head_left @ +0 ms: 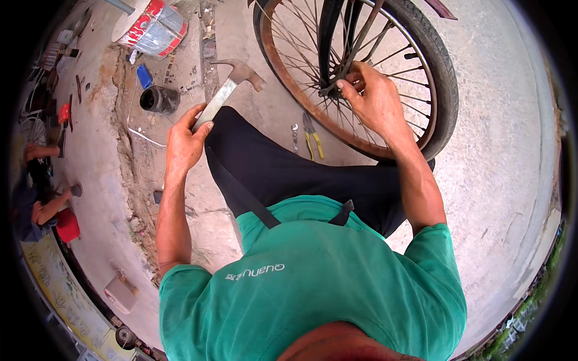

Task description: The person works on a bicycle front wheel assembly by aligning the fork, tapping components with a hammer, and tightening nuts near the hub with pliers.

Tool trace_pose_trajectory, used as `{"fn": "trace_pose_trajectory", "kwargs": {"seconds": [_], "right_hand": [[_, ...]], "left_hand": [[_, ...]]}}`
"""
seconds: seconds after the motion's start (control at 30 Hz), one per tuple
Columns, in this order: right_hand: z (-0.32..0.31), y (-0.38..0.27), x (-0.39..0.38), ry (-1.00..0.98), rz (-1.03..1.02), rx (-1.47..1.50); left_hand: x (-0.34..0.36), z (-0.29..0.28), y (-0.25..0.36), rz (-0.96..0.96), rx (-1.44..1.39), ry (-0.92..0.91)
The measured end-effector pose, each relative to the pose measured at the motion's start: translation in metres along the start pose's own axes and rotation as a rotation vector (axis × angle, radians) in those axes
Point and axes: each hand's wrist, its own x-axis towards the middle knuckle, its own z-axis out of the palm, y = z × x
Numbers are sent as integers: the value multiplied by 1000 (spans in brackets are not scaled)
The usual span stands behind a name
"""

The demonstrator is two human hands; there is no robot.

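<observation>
Yellow-handled pliers (310, 130) beside spoked wheel (444, 84), dark pot (160, 100)

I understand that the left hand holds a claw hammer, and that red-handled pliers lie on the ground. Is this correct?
Not quite: the head view shows yellow-handled pliers, not red-handled ones, lying on the ground. The left hand does hold a claw hammer.

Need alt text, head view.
A person's bare left hand holds a pale-handled metal claw hammer, while their bare right hand is at the centre of a rusty-rimmed, black-tyred spoked wheel. Yellow-handled metal pliers and a small silver wrench lie side by side on pale concrete ground.
</observation>
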Motion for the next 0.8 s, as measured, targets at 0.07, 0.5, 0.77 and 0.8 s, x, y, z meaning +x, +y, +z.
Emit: {"fn": "trace_pose_trajectory", "kwargs": {"seconds": [0.07, 0.5, 0.77, 0.8], "right_hand": [[14, 3, -6, 92, -70, -76], [31, 5, -6, 125, -73, -343], [43, 18, 2, 66, -54, -435], [47, 24, 1, 70, -64, -437]], "left_hand": [[-3, 16, 0, 111, 32, -4], [12, 87, 49, 236, 136, -66], [23, 55, -1, 120, 71, -21], [28, 47, -9, 80, 66, 0]]}}
